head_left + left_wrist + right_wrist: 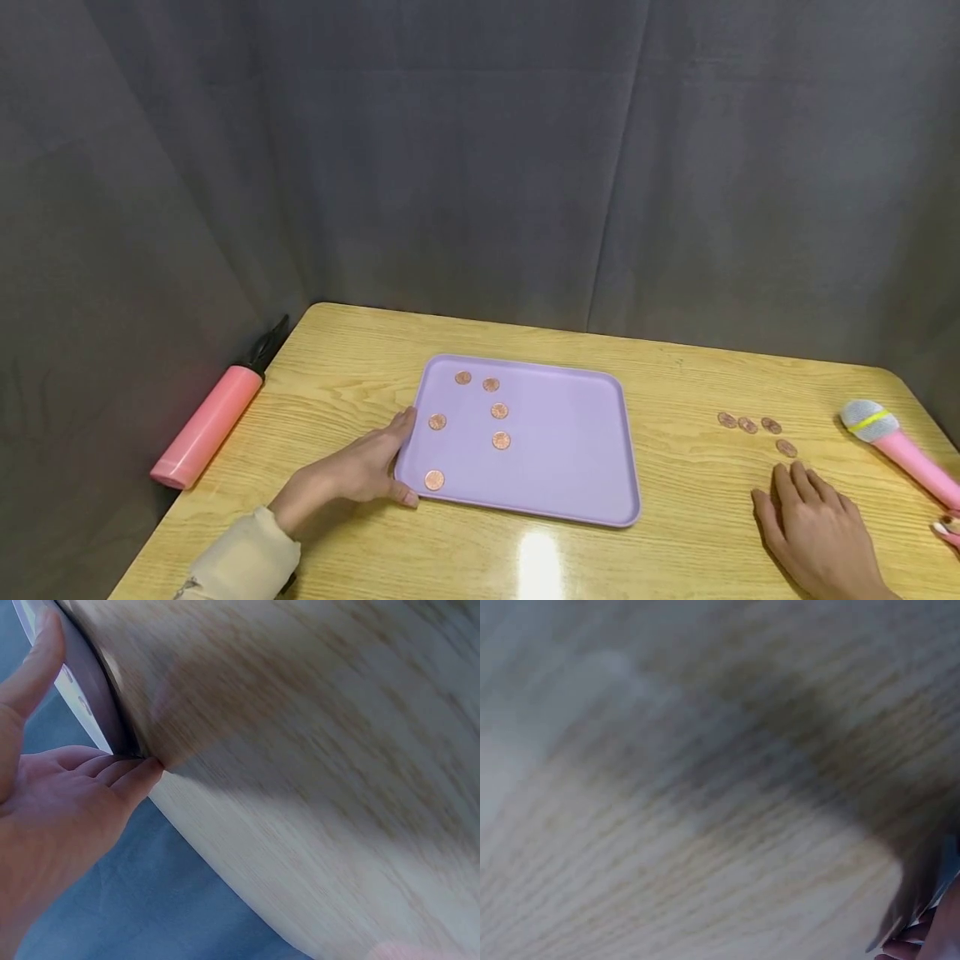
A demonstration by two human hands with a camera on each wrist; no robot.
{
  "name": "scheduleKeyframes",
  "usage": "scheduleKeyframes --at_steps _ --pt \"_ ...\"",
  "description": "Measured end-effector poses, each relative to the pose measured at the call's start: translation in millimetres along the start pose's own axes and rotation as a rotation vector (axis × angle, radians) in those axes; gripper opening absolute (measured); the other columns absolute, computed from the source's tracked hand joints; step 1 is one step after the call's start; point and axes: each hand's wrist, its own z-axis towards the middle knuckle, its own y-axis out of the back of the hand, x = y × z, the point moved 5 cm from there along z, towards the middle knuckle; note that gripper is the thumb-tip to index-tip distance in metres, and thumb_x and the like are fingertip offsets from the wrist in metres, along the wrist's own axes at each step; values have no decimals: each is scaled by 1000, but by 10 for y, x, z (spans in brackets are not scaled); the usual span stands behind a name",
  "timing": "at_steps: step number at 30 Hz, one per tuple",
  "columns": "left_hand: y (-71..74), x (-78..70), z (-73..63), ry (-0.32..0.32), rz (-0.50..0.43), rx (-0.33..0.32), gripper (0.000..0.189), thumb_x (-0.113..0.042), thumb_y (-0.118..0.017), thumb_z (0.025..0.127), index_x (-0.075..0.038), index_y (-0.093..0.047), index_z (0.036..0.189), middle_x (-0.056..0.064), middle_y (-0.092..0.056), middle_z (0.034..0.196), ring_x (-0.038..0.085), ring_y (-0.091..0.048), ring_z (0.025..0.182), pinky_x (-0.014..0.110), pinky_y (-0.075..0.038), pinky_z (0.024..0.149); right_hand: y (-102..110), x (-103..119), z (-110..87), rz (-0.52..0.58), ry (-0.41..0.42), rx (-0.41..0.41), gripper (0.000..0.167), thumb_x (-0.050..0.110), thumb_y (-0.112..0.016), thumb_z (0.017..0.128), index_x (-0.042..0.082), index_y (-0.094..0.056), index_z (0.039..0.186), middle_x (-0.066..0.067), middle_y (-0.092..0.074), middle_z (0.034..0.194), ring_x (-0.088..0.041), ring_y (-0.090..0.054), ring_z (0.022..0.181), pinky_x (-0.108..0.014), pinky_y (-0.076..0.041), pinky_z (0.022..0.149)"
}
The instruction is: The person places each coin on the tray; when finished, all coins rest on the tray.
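Note:
A lilac tray (567,442) lies on the wooden table, with several copper-coloured coins (500,440) spread over its left half. My left hand (360,469) is at the tray's left side, its fingers along the edge and its thumb near the front left corner. In the left wrist view, the fingertips of that hand (71,802) reach the tray's wall (94,671), thumb stretched apart from them. Palm down on the table at the right, my right hand (817,529) has its fingers extended. Just beyond its fingertips lie several more coins (786,448).
A pink balloon pump (210,429) with a black nozzle lies along the table's left edge. At the right is a pink toy microphone (911,458) with a grey head, beside a partly cut-off small object (948,529). Dark grey curtains (480,167) stand behind the wooden table (360,333).

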Motion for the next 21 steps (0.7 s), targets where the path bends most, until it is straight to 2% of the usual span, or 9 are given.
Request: scheduleKeyframes --at_steps 3,7,9,13,17,21 --pt "9 -2 -2 9 1 1 116 -25 -85 72 11 -7 150 29 -7 156 39 -11 145 53 -13 117 -25 -38 -11 29 -22 37 51 27 -58 96 -17 -55 121 -41 -51 124 -57 -48 110 -71 -38 81" --pt "12 -8 7 12 4 3 115 -24 -85 73 11 -7 150 29 -8 156 39 -11 145 51 -13 117 -67 -129 32 41 -54 118 64 33 -50 101 -19 -39 137 -44 -39 134 -61 -36 120 -76 -31 83" --pt "8 -13 17 7 8 7 115 -25 -85 73 11 -7 150 29 -8 157 39 -12 145 51 -14 117 -87 -168 39 37 -70 172 68 35 -45 103 -20 -33 139 -47 -36 134 -62 -34 120 -77 -30 81" --pt "-1 -14 29 8 14 10 115 -26 -85 74 10 -8 151 27 -9 157 38 -13 145 51 -14 117 -104 -193 16 44 -89 249 69 37 -40 104 -24 -31 137 -50 -35 132 -65 -34 117 -78 -31 80" --pt "-4 -10 13 23 10 9 115 -25 -85 73 10 -8 151 27 -9 157 38 -12 146 51 -13 118 -98 -153 34 79 -84 247 69 35 -39 105 -25 -30 137 -49 -32 135 -66 -31 120 -80 -28 85" --pt "8 -29 12 15 16 11 115 -25 -86 73 12 -8 150 28 -9 157 39 -11 145 51 -13 118 -64 -88 205 128 -43 190 66 33 -41 104 -22 -30 140 -46 -30 140 -62 -27 128 -80 -22 93"
